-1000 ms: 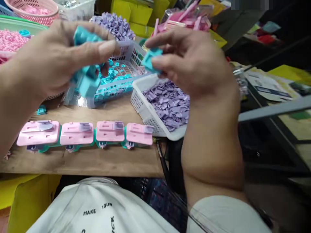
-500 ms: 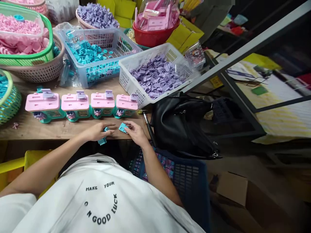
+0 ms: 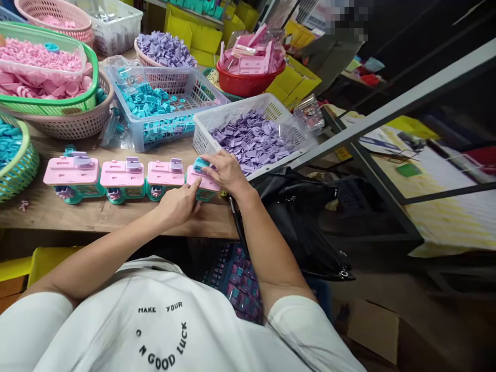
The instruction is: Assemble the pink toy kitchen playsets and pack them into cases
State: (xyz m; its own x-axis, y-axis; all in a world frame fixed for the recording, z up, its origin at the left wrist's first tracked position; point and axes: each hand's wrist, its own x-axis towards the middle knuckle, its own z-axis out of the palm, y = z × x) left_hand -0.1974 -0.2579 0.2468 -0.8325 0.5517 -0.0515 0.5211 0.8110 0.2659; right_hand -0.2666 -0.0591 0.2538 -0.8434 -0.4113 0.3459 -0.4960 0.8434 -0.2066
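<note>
On the wooden table stands a row of several small toy units with pink tops and teal bases. At its right end, my right hand pinches a small teal plastic part at the top of the last toy unit. My left hand is at the near left side of that same unit, its thumb or index finger touching the pink top. The other left fingers are curled under, and whatever they hold is hidden. The neighbouring toy unit carries a lilac piece on its top.
Behind the row stand a clear blue basket of teal parts and a white basket of lilac parts. A green-rimmed basket of pink parts is at left. A hammer-like tool and black bag lie at right.
Both hands have moved forward from the table's front edge to the rightmost toy unit. The right hand has brought the teal part onto its top. The teal pieces in my left hand are now out of sight.
</note>
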